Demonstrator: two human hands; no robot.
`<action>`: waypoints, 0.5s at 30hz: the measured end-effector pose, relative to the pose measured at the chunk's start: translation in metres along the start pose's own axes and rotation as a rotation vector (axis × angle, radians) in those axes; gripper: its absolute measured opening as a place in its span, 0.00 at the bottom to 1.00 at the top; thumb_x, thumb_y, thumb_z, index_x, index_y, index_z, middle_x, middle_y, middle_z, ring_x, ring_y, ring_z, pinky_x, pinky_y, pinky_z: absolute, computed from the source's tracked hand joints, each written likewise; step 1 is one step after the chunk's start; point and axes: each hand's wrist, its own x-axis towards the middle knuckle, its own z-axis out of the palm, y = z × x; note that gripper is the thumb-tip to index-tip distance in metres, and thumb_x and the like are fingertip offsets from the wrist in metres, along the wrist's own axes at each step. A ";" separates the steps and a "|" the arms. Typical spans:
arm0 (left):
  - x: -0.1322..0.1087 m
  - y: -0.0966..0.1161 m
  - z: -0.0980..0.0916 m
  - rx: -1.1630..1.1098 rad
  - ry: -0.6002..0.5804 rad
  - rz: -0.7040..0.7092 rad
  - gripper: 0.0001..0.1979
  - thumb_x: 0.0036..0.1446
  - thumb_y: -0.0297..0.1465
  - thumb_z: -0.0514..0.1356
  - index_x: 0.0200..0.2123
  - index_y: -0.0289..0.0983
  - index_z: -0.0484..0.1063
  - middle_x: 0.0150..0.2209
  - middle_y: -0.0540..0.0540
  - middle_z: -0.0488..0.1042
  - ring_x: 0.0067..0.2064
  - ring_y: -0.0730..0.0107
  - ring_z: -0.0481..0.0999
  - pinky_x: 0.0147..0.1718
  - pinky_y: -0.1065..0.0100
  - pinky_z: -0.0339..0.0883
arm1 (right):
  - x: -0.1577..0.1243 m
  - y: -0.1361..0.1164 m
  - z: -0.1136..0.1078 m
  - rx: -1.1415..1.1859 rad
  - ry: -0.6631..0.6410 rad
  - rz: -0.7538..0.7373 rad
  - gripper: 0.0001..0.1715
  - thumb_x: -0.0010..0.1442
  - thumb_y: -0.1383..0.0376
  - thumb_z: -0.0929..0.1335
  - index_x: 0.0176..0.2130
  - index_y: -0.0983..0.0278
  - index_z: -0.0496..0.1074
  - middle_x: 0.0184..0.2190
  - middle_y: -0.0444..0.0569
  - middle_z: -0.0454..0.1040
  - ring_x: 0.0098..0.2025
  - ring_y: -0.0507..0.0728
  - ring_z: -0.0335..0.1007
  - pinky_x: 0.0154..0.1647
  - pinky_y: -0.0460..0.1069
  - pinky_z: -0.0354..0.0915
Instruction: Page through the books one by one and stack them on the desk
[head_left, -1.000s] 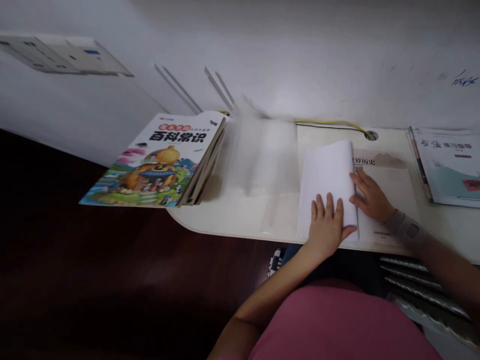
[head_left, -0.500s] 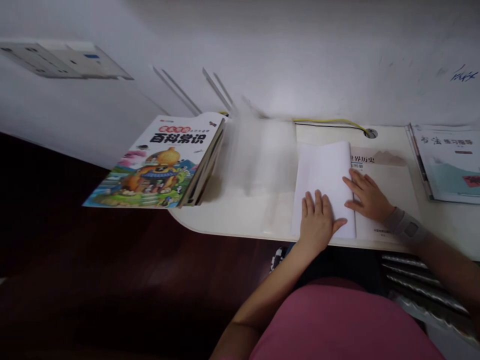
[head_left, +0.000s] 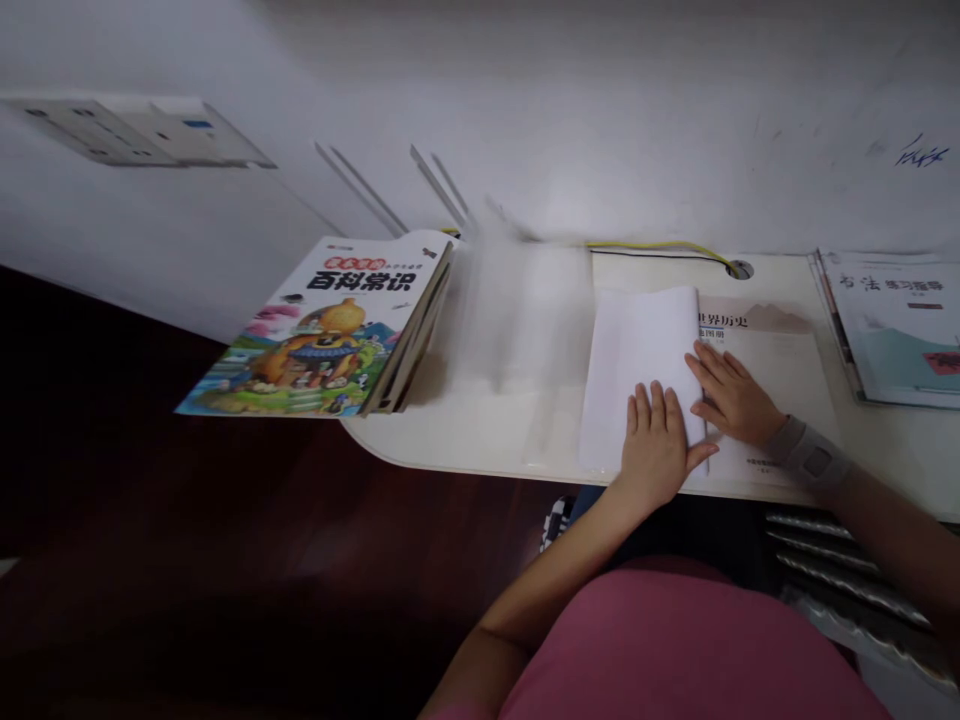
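Observation:
A folded white sheet of paper (head_left: 637,350) lies over the left part of a pale book (head_left: 780,390) whose cover shows mountains and Chinese lettering. My left hand (head_left: 660,440) rests flat on the paper near its lower right, fingers stretched out and thumb reaching past the folded edge. Just right of that edge, my right hand (head_left: 735,395) lies spread on the book cover, its fingertips close to the fold. Neither hand grips anything. Left of the paper a translucent plastic sheet (head_left: 517,320) lies on the table, its outline blurred.
A stack of books (head_left: 337,330) overhangs the left end of the white table (head_left: 450,440). More booklets (head_left: 900,320) lie at the right. A yellow cable (head_left: 660,244) runs along the wall into a round hole (head_left: 741,269). A wall socket panel (head_left: 142,130) is at upper left.
My left hand has slid right across the paper, toward the folded edge. The paper's right edge sits slightly further left. My right hand has hardly moved.

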 end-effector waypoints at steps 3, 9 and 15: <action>-0.003 -0.005 -0.002 0.017 -0.007 0.003 0.47 0.57 0.57 0.45 0.61 0.18 0.53 0.62 0.18 0.54 0.66 0.36 0.47 0.59 0.42 0.50 | 0.000 -0.001 -0.001 -0.005 0.000 0.002 0.43 0.64 0.47 0.55 0.66 0.73 0.48 0.66 0.67 0.47 0.68 0.66 0.43 0.62 0.63 0.49; -0.007 -0.012 -0.002 0.054 -0.005 0.005 0.45 0.58 0.56 0.45 0.61 0.19 0.54 0.62 0.19 0.54 0.66 0.36 0.47 0.59 0.42 0.51 | 0.001 -0.002 -0.001 -0.025 -0.016 -0.008 0.43 0.64 0.45 0.55 0.65 0.72 0.50 0.66 0.65 0.48 0.68 0.66 0.43 0.62 0.64 0.49; -0.002 -0.020 -0.002 0.064 -0.019 -0.020 0.46 0.58 0.56 0.44 0.61 0.19 0.54 0.62 0.19 0.54 0.65 0.36 0.48 0.59 0.41 0.51 | 0.000 -0.002 0.000 -0.036 -0.018 -0.019 0.41 0.64 0.47 0.56 0.66 0.70 0.49 0.67 0.64 0.47 0.68 0.66 0.42 0.62 0.64 0.48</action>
